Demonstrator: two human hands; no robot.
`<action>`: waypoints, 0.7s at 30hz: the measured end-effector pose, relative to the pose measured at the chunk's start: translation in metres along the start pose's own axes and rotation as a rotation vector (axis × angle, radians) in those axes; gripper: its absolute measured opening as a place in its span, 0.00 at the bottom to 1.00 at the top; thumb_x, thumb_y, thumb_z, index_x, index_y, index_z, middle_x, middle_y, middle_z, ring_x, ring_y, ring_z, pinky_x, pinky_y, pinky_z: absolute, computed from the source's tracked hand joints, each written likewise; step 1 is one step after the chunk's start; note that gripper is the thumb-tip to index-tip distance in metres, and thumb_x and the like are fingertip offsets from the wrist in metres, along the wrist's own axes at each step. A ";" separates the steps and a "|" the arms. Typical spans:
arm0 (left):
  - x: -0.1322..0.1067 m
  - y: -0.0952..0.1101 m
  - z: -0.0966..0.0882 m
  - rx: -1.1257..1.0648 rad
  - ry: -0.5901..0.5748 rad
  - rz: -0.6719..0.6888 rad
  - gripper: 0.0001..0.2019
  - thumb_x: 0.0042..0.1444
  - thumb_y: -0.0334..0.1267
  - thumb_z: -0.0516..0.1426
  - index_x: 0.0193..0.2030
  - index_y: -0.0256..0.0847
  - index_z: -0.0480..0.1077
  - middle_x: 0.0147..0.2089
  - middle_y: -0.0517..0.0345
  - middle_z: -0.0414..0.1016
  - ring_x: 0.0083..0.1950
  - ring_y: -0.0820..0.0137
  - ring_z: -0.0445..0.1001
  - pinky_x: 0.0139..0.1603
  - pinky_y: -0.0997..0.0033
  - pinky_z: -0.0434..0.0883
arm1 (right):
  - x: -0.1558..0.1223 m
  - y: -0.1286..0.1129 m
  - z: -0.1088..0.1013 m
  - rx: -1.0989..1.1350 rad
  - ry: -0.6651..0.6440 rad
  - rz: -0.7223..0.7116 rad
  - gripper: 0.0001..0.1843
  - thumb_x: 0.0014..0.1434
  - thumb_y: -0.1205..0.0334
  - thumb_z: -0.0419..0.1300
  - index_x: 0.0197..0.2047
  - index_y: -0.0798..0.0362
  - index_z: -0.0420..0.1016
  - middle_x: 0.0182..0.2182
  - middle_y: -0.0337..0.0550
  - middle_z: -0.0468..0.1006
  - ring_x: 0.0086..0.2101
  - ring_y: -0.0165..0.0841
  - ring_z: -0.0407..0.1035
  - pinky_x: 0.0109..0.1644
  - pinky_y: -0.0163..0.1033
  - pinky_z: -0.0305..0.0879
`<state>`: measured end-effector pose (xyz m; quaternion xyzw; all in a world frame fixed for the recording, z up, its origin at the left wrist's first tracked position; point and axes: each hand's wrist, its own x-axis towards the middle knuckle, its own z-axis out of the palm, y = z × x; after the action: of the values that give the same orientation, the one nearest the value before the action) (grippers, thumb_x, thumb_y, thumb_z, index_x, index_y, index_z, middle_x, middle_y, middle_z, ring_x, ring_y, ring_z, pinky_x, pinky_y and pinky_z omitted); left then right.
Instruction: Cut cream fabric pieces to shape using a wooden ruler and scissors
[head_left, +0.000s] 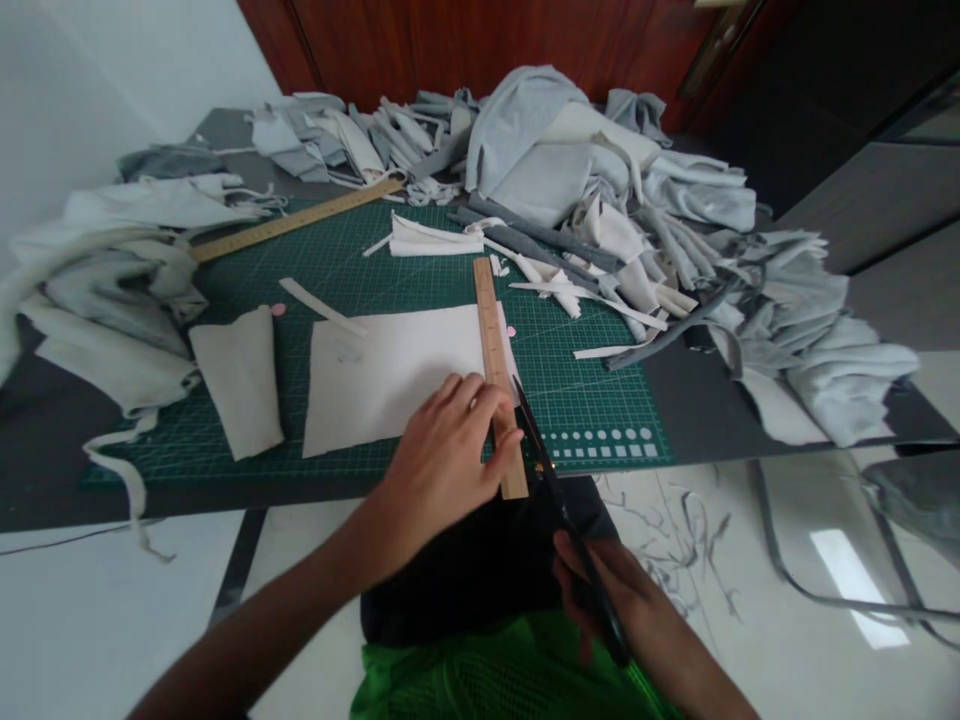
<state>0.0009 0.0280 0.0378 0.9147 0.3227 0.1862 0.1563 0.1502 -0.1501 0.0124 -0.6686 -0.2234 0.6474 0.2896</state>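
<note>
Right fingers [564,548] apparently curled

The cloth [409,355] – off-white, roughly rectangular – lies flat on the mat [585,390]. The wooden ruler [490,330] crosses it near its right edge, near end jutting past the mat. The black scissors [553,488] slant beside the ruler – tips at the cloth's right margin.

open lane over green mat [592,395] right of scissors [553,488], cloth heap [540,170] blocks far side, left hand [454,430] and wooden ruler [491,330] block left.
</note>
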 end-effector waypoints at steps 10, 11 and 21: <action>-0.065 0.040 0.035 -0.028 0.175 -0.216 0.14 0.67 0.38 0.56 0.57 0.41 0.67 0.55 0.47 0.72 0.57 0.55 0.68 0.57 0.51 0.70 | 0.005 0.001 -0.007 0.014 -0.035 0.003 0.41 0.49 0.17 0.56 0.27 0.52 0.69 0.17 0.33 0.64 0.18 0.27 0.61 0.21 0.33 0.66; -0.062 0.039 0.038 0.007 0.162 -0.207 0.18 0.67 0.41 0.57 0.61 0.40 0.66 0.59 0.45 0.70 0.60 0.53 0.66 0.60 0.49 0.68 | 0.006 0.001 -0.007 0.015 -0.033 0.002 0.41 0.48 0.17 0.56 0.28 0.52 0.69 0.16 0.34 0.65 0.17 0.27 0.61 0.21 0.33 0.66; -0.055 0.023 0.037 0.248 0.183 -0.255 0.18 0.66 0.39 0.56 0.62 0.42 0.72 0.66 0.40 0.64 0.65 0.45 0.63 0.62 0.39 0.65 | 0.007 0.002 -0.005 0.028 -0.045 -0.015 0.41 0.48 0.16 0.56 0.27 0.52 0.67 0.15 0.33 0.64 0.17 0.27 0.60 0.20 0.34 0.67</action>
<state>-0.0102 -0.0314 0.0015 0.8579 0.4693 0.2064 0.0348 0.1558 -0.1477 0.0056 -0.6481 -0.2258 0.6631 0.2986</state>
